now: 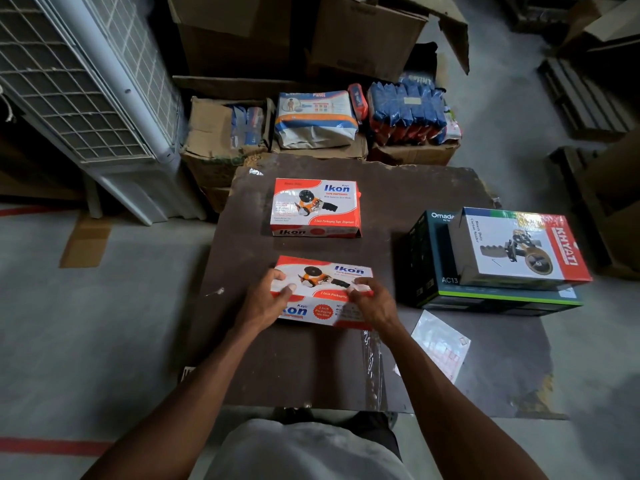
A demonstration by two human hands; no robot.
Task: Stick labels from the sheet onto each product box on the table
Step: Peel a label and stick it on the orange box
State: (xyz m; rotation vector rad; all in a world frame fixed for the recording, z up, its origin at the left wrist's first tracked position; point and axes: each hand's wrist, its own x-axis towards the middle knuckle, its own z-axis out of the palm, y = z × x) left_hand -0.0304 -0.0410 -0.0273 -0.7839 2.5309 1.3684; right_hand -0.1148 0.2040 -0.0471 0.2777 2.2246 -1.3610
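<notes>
both hands grip the near ikon box [322,292] on the table [311,368]: left hand [263,303] on its left edge, right hand [372,303] pressing a white label [360,288]. label sheet [440,344] lies just right.

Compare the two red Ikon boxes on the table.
The near Ikon box is gripped by the left hand and right hand; the far Ikon box stands untouched. The near one sits slightly turned, the far one squarer to the table. Both show the same red-and-white tape dispenser print.
</notes>
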